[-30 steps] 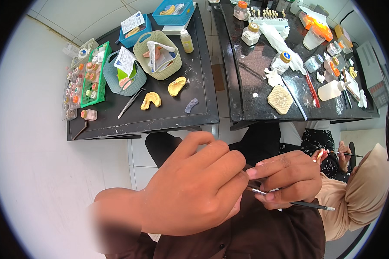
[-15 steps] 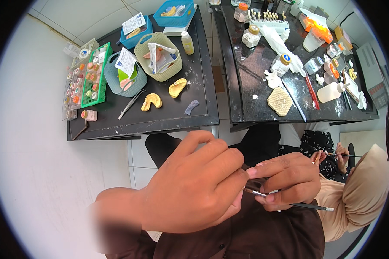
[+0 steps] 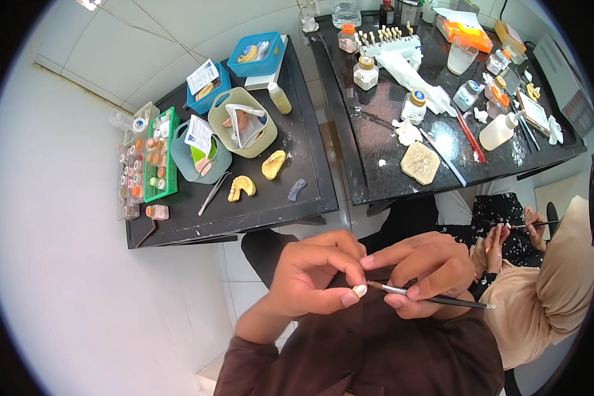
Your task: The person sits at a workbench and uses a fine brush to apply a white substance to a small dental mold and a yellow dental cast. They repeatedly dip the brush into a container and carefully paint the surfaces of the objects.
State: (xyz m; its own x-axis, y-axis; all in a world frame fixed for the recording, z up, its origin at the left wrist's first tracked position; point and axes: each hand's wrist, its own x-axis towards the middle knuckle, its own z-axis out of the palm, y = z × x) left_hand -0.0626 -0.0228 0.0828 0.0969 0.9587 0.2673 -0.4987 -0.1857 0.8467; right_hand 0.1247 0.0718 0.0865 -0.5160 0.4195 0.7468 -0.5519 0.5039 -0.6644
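Note:
Between the thumb and forefinger of my left hand (image 3: 303,277) is a small white dental crown (image 3: 360,290). My right hand (image 3: 435,267) pinches a fine brush (image 3: 452,301) with a dark handle and a silver ferrule. Its brown bristle tip points left and lies right by the crown; whether they touch I cannot tell. Both hands are raised over my lap, with my right forefinger reaching the left fingertips. Beyond them on the left table lie a yellow dental cast (image 3: 242,188), another yellow cast (image 3: 273,164), a grey-purple piece (image 3: 297,190) and tweezers (image 3: 214,193).
Baskets (image 3: 244,122) and a green tray of small bottles (image 3: 160,155) stand on the left table. The right table carries jars (image 3: 414,107), a tooth shade guide (image 3: 389,45), a honeycomb block (image 3: 420,164) and a squeeze bottle (image 3: 499,131). A co-worker (image 3: 528,284) sits close on my right.
My left hand has turned and drawn back, so the crown, hidden before, now shows at its fingertips. The brush stays in my right hand. The whole view has tilted slightly.

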